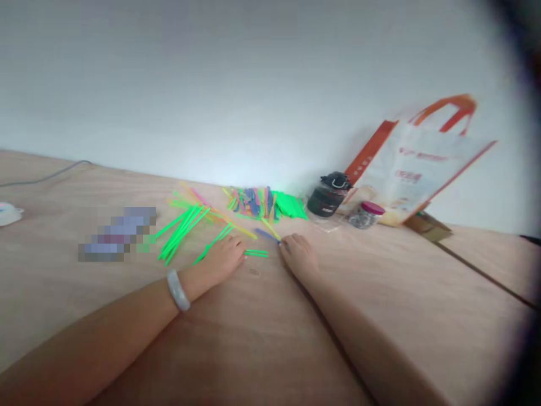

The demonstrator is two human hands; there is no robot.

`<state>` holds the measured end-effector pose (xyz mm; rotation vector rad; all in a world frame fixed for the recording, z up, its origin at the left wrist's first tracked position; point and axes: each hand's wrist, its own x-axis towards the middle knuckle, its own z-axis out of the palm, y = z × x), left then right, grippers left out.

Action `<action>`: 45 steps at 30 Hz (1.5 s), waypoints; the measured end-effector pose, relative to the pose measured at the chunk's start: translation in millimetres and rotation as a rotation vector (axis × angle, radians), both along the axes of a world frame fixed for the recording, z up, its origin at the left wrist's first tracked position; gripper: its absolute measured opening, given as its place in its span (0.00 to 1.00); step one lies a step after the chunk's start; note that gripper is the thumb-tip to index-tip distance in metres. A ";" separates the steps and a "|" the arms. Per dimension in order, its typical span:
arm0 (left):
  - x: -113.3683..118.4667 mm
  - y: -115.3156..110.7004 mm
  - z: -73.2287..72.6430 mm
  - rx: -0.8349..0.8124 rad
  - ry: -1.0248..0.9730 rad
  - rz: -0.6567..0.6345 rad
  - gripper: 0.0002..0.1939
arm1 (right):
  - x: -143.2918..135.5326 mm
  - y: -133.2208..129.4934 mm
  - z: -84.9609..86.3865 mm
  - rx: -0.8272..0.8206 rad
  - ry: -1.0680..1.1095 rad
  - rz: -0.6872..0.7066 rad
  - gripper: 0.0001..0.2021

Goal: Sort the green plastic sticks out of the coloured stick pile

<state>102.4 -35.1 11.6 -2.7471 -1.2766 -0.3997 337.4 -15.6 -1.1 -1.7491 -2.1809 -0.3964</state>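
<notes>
My left hand (228,255), with a pale bracelet (178,290) on its wrist, is closed low over the table. Two thin green straws (257,254) stick out to the right from its fingertips. Behind that hand lie more green straws (217,242), partly covered by it. My right hand (299,256) rests a little to the right, its fingers curled and pressed together. The ends of a blue strip (267,234) and a yellow strip (270,228) meet its fingertips; what is inside the grip is hidden. A loose bunch of green straws (181,234) lies to the left.
Orange and pink straws (230,223) cross behind the bunch. Colourful strips (253,202) and a green pile (289,204) lie by the wall. A black bottle (326,197), a red-lidded jar (367,216) and a carrier bag (414,175) stand right. A blurred-out object (120,234) lies left.
</notes>
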 end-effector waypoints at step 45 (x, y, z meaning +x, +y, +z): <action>4.2 -25.8 9.2 0.002 -0.109 -0.044 0.13 | -56.2 -35.8 -1.4 -0.064 0.663 0.318 0.14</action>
